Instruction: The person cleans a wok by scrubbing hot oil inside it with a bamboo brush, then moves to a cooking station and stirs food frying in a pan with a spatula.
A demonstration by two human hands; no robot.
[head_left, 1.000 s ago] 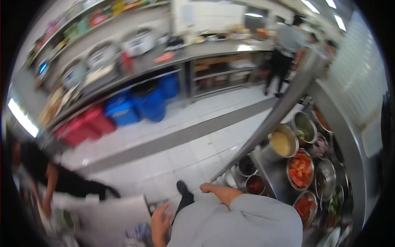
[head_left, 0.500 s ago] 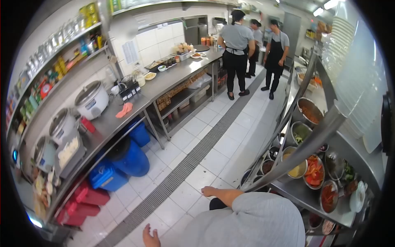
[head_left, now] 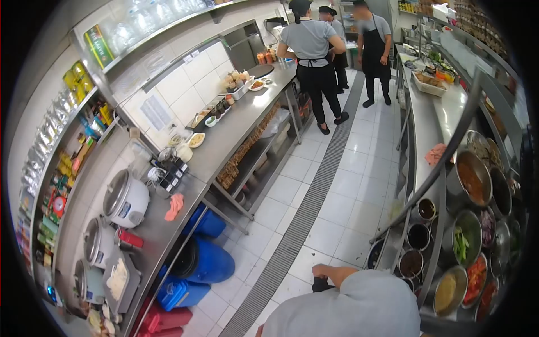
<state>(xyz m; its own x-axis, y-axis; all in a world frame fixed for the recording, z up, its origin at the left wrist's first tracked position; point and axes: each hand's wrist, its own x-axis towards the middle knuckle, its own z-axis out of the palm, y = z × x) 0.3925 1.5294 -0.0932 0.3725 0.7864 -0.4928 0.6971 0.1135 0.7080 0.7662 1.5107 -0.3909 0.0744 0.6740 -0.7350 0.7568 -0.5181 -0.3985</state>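
From the head view, right of the long floor grate (head_left: pixel 300 219), the right hand (head_left: pixel 320 272) curls closed near sauce pots (head_left: pixel 411 263) beyond a curved rail (head_left: pixel 441 164); the left hand (head_left: pixel 259 330), barely visible, is unreadable; blue barrel (head_left: pixel 214 260) left, three people (head_left: pixel 314 45) at its far end.

Round steel containers (head_left: pixel 411 263), open and mouth-up, with dark contents: ranged in a row to the right of the right hand (head_left: pixel 321 271), well apart from it. Steel pot (head_left: pixel 450 290), wider, yellow contents: farther right, tilted in view.
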